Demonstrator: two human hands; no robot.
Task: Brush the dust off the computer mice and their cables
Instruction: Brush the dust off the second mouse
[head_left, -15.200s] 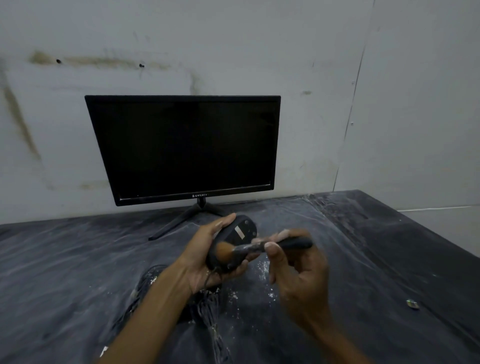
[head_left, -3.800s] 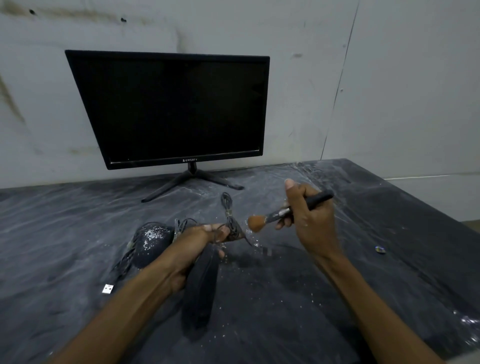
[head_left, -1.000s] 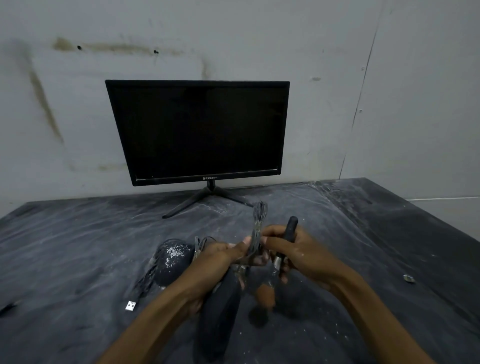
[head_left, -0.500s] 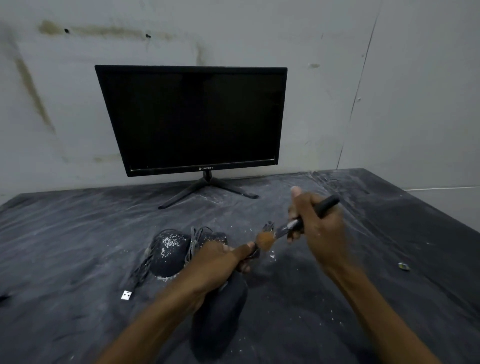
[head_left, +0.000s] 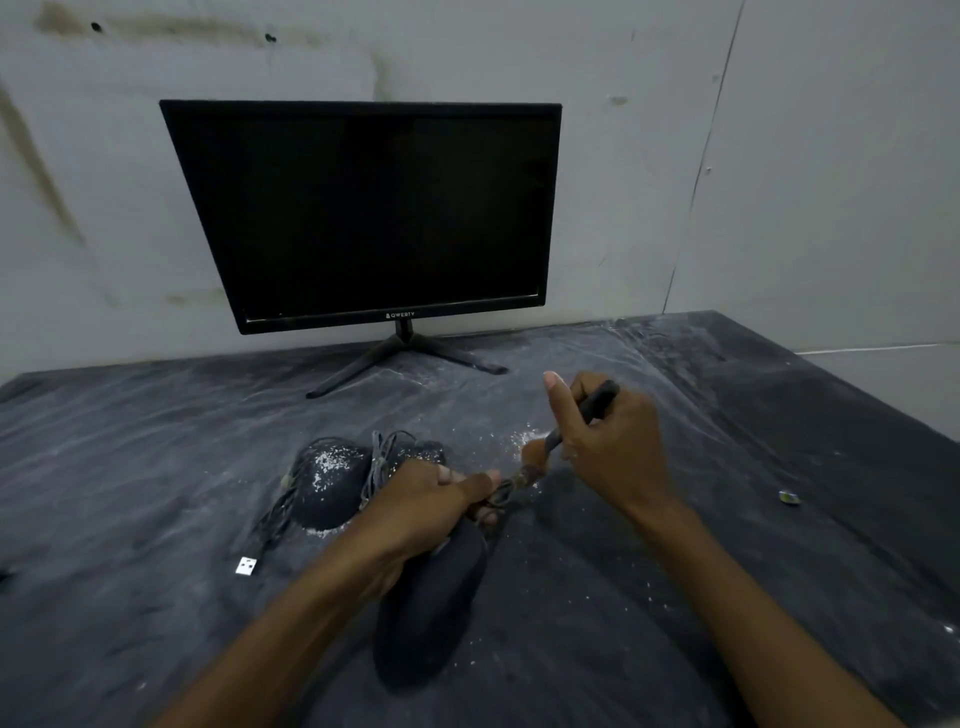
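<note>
**Now brushing a bundled mouse cable**

Head view: left hand (head_left: 421, 501) fingers grip the cable bundle (head_left: 501, 493) above a hanging mouse (head_left: 431, 603). Right hand (head_left: 605, 447) fingers hold the brush (head_left: 540, 457), bristles on the cable. At 9 o'clock, a dusty mouse (head_left: 327, 483) lies on the worktop (head_left: 130, 467).

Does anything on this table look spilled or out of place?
Yes. White powder speckles the mouse left on the table and lies scattered near the brush. A small loose object lies alone at right.
</note>
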